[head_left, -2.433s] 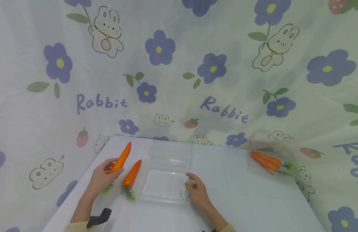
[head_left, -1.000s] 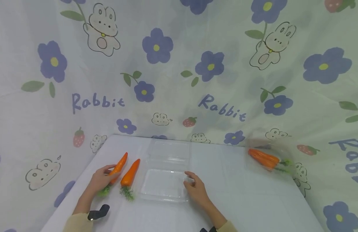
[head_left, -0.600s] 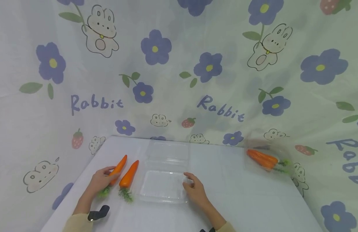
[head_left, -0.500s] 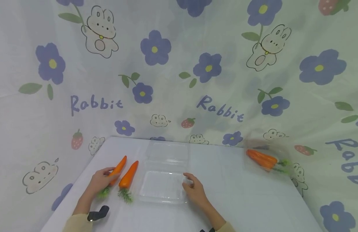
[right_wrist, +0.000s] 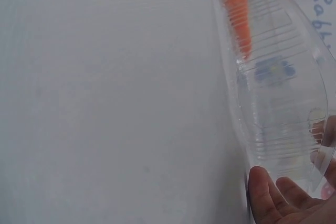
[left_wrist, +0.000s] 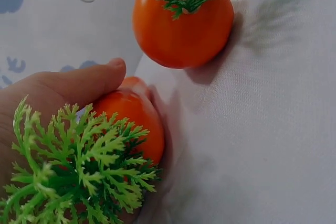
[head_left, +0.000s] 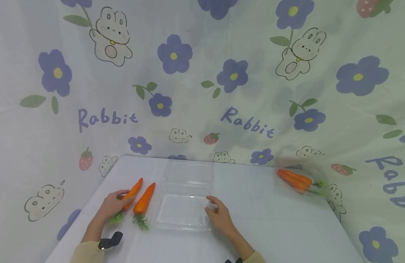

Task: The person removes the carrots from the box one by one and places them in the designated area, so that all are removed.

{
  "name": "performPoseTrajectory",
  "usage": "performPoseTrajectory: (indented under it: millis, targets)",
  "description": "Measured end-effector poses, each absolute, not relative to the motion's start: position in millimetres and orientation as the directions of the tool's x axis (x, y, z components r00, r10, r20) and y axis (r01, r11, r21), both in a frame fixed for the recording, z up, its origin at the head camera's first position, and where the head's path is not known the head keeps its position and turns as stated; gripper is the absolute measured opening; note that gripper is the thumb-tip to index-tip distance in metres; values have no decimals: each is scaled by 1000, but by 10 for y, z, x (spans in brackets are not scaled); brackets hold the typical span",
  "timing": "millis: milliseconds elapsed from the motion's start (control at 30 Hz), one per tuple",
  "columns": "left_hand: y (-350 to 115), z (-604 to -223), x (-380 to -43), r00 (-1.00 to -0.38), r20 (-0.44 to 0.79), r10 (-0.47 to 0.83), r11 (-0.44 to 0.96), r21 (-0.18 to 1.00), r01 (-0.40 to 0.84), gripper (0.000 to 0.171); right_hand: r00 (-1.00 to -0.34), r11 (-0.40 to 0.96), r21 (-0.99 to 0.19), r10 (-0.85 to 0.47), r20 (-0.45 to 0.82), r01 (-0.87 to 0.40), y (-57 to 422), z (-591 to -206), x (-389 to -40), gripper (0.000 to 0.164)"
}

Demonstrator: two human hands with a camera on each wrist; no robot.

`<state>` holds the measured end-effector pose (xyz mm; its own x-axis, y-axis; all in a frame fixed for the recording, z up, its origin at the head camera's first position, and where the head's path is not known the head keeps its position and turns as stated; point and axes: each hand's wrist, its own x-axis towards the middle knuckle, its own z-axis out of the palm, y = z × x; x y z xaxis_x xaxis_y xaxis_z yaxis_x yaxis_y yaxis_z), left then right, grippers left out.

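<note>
My left hand (head_left: pixel 113 205) grips an orange toy carrot (head_left: pixel 133 190) with green leaves, low at the table's left side. Its leafy top (left_wrist: pixel 79 171) faces the left wrist camera, the thumb along its side. Just to the right lies a second carrot (head_left: pixel 145 200), untouched. A clear plastic clamshell box (head_left: pixel 182 212) stands in the middle, its lid (head_left: pixel 189 171) folded back behind it. My right hand (head_left: pixel 219 214) holds the box's right side; in the right wrist view, fingers (right_wrist: pixel 260 192) lie along the box wall (right_wrist: pixel 283 98). Part of that hand is out of frame there.
Another clear container (head_left: pixel 281 190) with orange carrots (head_left: pixel 295 180) inside stands at the back right. Behind the white table (head_left: pixel 271 226) hangs a curtain (head_left: pixel 202 102) printed with rabbits and flowers. The second carrot lies between my left hand and the box.
My left hand has lowered the carrot and drawn it slightly back, beside the second carrot. My right hand stays at the box's side. The head view has shifted slightly.
</note>
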<state>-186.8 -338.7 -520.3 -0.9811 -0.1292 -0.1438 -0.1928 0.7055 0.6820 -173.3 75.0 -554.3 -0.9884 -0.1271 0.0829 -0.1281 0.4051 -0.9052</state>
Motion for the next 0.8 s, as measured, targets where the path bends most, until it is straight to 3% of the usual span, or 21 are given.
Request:
performPoseTrajectory:
  millis: [467, 800]
  targets:
    - [-3416, -5249, -1866, -980, -149, -135, 715, 670, -200, 80, -990, 408, -906, -127, 68, -115, 730, -5509, -1720, 41]
    - [-3464, -5293, -1891, -979, -159, -125, 701, 684, -200, 75, -990, 426, -897, -119, 77, -121, 710, -5509, -1720, 40]
